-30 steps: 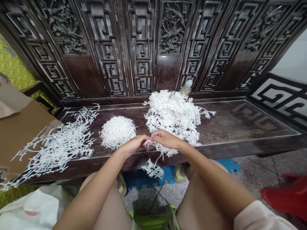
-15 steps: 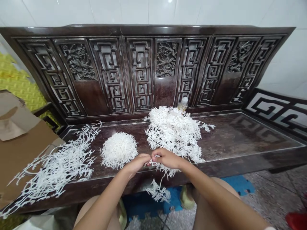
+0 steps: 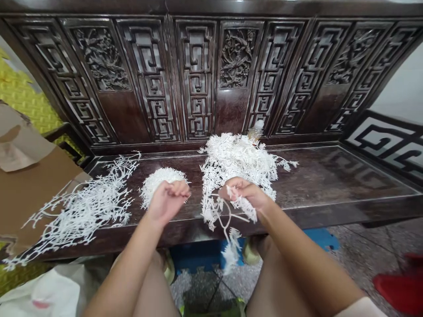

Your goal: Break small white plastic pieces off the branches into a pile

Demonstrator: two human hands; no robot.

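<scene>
My right hand (image 3: 246,192) is closed around a white branching sprig (image 3: 225,220), its stems and feathery tips hanging past the front edge of the bench. Behind that hand lies a large heap of similar white sprigs (image 3: 236,154). My left hand (image 3: 170,200) is held with curled fingers in front of a rounded pile of small white pieces (image 3: 161,177); whatever is inside those fingers is hidden. To the left, a tangle of bare white branched stems (image 3: 89,209) spreads over the bench and onto cardboard. The two hands are apart.
The dark carved wooden bench (image 3: 313,185) has a tall openwork back and an armrest (image 3: 386,141) at right. A small capped bottle (image 3: 256,130) stands behind the heap. Brown cardboard (image 3: 39,180) and yellow matting (image 3: 20,88) are at left, a red object (image 3: 396,286) at lower right.
The hands, together before, have separated: my left hand has moved left toward the rounded pile, my right hand slightly right with the sprig. The view has tilted down.
</scene>
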